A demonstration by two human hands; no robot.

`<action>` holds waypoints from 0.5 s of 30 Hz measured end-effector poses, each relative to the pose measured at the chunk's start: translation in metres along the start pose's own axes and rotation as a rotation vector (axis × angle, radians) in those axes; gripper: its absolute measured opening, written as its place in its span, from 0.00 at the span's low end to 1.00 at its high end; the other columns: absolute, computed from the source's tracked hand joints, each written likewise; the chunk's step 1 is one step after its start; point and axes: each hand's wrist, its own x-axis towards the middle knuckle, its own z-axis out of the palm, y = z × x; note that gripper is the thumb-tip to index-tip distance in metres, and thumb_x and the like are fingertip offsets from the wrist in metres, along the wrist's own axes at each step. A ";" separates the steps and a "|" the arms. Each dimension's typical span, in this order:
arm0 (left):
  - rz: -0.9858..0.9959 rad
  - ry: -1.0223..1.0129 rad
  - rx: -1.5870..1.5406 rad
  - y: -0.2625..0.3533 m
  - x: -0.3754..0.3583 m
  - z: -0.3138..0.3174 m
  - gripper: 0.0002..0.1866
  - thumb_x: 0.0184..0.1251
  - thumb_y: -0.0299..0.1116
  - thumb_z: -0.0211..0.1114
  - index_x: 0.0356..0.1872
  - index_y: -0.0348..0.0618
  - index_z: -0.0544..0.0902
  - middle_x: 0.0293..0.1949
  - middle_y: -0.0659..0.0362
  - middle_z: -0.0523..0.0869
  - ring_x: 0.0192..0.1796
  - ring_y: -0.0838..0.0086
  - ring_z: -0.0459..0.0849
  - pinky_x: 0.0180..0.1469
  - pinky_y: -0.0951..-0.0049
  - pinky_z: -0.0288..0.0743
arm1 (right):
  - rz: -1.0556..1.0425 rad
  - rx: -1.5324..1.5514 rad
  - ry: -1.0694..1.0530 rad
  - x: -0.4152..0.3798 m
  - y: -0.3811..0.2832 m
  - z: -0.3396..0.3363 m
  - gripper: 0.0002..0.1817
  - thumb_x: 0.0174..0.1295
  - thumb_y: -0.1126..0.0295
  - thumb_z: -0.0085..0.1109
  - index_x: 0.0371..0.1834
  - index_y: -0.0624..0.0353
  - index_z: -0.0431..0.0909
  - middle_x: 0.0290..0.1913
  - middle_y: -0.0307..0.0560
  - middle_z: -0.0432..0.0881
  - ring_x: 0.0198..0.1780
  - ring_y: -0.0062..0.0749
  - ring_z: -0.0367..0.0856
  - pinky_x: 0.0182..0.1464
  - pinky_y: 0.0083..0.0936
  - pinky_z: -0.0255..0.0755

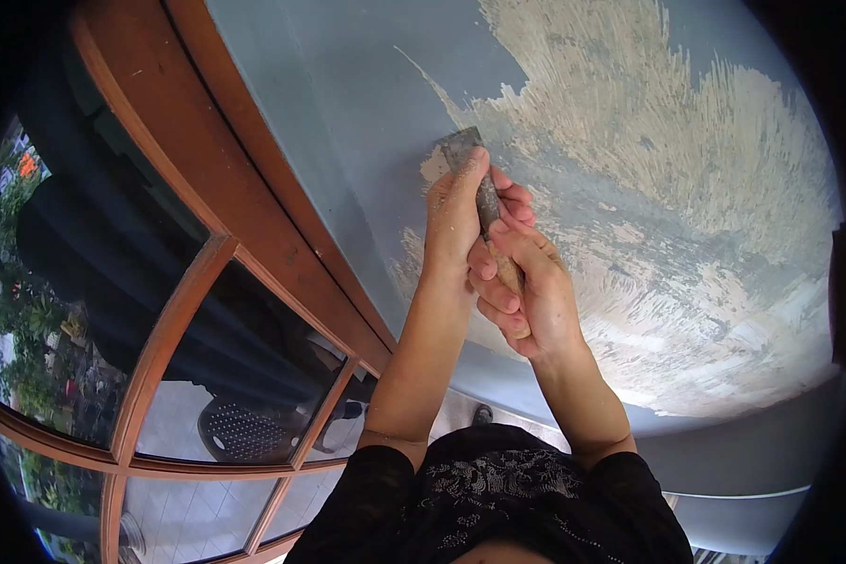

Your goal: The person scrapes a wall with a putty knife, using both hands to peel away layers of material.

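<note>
Head view: a scraper [484, 202] is gripped by both hands against the blue wall [367, 113]. The left hand [456, 221] is closed around the upper shaft, just below the blade; the right hand [526, 296] is closed around the wooden handle lower down. The tool's long axis runs up and slightly left from the fingers [509, 199], with the blade edge touching the wall at the border of the scraped patch [667, 188]. The left hand is nearer the blade.

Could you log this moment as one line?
left hand: grips metal scraper | right hand: grips its handle | blade on grey-blue painted wall | scraped bare patch
</note>
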 end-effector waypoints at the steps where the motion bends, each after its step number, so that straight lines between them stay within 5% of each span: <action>1: -0.001 0.012 -0.012 0.001 0.000 0.001 0.17 0.62 0.44 0.54 0.25 0.39 0.72 0.22 0.52 0.78 0.21 0.72 0.77 0.24 0.72 0.75 | 0.010 -0.016 0.000 0.000 -0.002 0.000 0.08 0.64 0.68 0.41 0.30 0.61 0.64 0.21 0.41 0.67 0.09 0.11 0.53 0.03 0.07 0.44; 7: 0.041 0.022 -0.049 0.014 0.008 0.006 0.17 0.62 0.44 0.54 0.26 0.38 0.71 0.23 0.52 0.77 0.22 0.72 0.76 0.26 0.72 0.75 | 0.088 -0.082 -0.126 0.008 -0.014 0.008 0.12 0.65 0.67 0.40 0.25 0.62 0.64 0.16 0.39 0.64 0.08 0.11 0.52 0.03 0.08 0.43; 15: 0.040 0.016 -0.044 0.015 0.010 0.004 0.17 0.62 0.44 0.54 0.25 0.38 0.72 0.21 0.53 0.77 0.21 0.72 0.76 0.25 0.72 0.75 | 0.026 -0.076 -0.024 0.010 -0.011 0.015 0.12 0.65 0.67 0.40 0.25 0.61 0.64 0.17 0.39 0.65 0.09 0.10 0.52 0.03 0.08 0.44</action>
